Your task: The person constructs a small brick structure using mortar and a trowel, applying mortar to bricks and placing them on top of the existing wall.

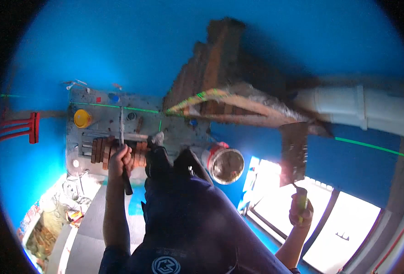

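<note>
In my head view, the left hand (121,160), left of centre, is wrapped around a slim grey tool (122,122) with a black handle. The right hand (301,210), lower right, grips a smeared rectangular trowel (294,153) by its yellow-green handle. The trowel's far edge meets the reddish-brown brick structure (209,68), upper centre, in my sight; contact I cannot tell.

The trowel (294,153) blade appeared metal, dull and roughened by smears. The brickwork (213,64) and loose bricks (100,151) were matt and coarse. The pipe (335,104) and yellow pail (80,118) looked smooth plastic; the clothing (183,223), matt cloth.
</note>
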Motion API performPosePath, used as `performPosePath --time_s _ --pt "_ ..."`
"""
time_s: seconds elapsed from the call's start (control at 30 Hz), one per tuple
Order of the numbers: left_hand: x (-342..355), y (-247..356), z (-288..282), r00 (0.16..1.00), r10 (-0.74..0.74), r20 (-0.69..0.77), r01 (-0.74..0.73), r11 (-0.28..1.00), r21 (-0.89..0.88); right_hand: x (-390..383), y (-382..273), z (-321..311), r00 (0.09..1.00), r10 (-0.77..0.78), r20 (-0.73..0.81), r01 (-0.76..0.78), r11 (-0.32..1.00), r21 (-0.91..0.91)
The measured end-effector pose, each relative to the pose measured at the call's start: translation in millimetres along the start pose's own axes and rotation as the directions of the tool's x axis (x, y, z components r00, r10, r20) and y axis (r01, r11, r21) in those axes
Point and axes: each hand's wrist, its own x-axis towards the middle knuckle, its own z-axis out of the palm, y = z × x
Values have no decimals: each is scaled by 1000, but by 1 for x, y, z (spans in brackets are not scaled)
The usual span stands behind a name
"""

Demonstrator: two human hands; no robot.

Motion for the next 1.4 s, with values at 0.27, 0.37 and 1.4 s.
performPosePath --time_s 0.27,0.37,1.4 --pt "14 -56 -6 969 -243 -32 232 952 -201 28 92 -111 825 496 -271 -531 844 -74" --pt "23 -96 -36 892 -182 413 353 852 -388 47 162 -197 838 487 -246 -510 860 -33" --pt "83 -301 -175 850 -27 -525 324 814 482 202 344 -43 682 676 -280 -460 99 -882"
